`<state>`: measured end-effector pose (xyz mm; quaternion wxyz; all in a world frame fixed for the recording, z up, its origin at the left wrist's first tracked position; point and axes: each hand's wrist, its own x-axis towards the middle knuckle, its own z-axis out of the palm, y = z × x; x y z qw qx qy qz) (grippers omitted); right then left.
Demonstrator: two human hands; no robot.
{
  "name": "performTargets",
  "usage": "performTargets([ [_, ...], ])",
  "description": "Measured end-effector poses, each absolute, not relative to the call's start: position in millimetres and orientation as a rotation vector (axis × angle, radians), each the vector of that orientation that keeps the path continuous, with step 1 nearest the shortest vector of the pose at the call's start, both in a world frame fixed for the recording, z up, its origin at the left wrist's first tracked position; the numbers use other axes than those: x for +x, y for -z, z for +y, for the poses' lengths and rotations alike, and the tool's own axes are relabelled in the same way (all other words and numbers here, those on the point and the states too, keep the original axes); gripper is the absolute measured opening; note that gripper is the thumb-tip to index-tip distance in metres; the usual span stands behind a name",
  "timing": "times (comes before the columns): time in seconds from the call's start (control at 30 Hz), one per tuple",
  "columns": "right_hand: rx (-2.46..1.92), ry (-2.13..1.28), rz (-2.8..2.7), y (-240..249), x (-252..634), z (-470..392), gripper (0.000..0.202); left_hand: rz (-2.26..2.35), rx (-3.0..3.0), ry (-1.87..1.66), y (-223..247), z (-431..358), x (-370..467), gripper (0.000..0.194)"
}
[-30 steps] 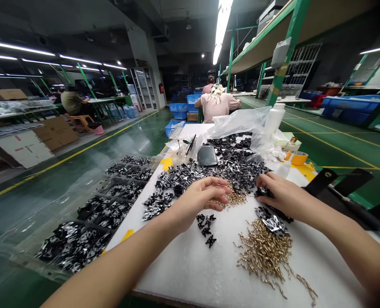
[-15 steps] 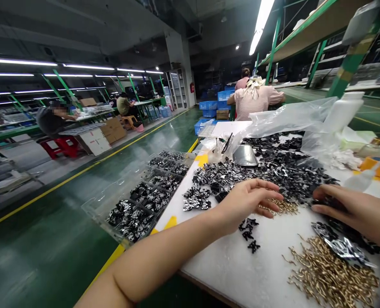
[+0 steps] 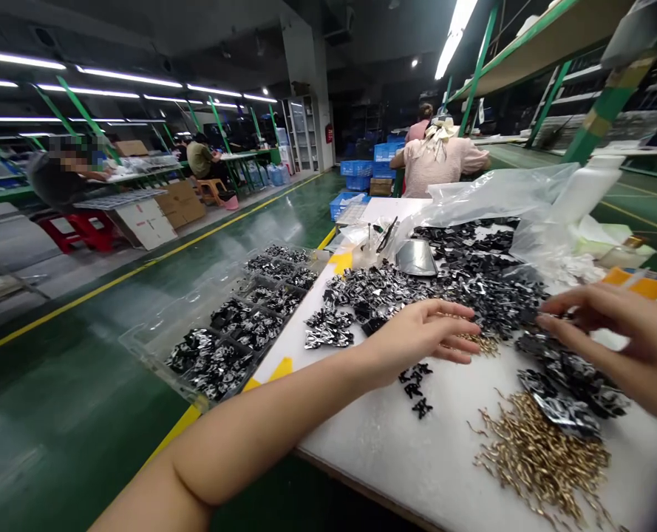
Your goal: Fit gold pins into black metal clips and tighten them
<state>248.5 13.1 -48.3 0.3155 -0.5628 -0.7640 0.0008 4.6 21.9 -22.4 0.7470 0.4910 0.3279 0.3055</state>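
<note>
My left hand (image 3: 431,336) hovers over the white table with its fingers stretched out and apart, holding nothing. Beneath its fingertips lies a small heap of gold-coloured pieces (image 3: 488,345). Some loose black pieces (image 3: 415,380) lie just below the wrist. At the right, my right hand (image 3: 619,332) has thumb and forefinger brought together at the edge of a large pile of small black and shiny metal parts (image 3: 472,288); what is between the tips is too small to make out. Below that hand are clear bags of black parts (image 3: 566,395) beside a heap of bent gold pieces (image 3: 539,451).
A clear divided box (image 3: 231,325) full of black parts stands along the table's left edge. Behind the pile are a dark shallow tray (image 3: 415,257), plastic sheeting (image 3: 488,196), a white bottle (image 3: 591,188) and an orange tape roll (image 3: 638,282). A co-worker (image 3: 444,159) sits ahead.
My right hand has lifted off the bagged black parts, and its thumb and forefinger have come together. The left hand stays spread, nearly in place. The view has shifted slightly.
</note>
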Motion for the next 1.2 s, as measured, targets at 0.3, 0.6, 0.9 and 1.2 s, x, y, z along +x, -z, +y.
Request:
performTargets([
  [0.3,-1.062,-0.273,-2.036,41,170,-17,0.021,0.588,0.968,-0.619,23,24,3,0.021],
  [0.6,-1.152,0.036,-2.519,65,167,-5,0.017,0.673,0.809,-0.985,26,37,0,0.019],
  [0.9,-1.254,0.165,-2.503,71,164,6,0.017,0.645,0.848,-0.885,25,30,1,0.017],
  [1.2,-1.299,0.291,-2.465,70,151,5,0.018,0.742,0.902,-0.952,24,29,3,0.033],
])
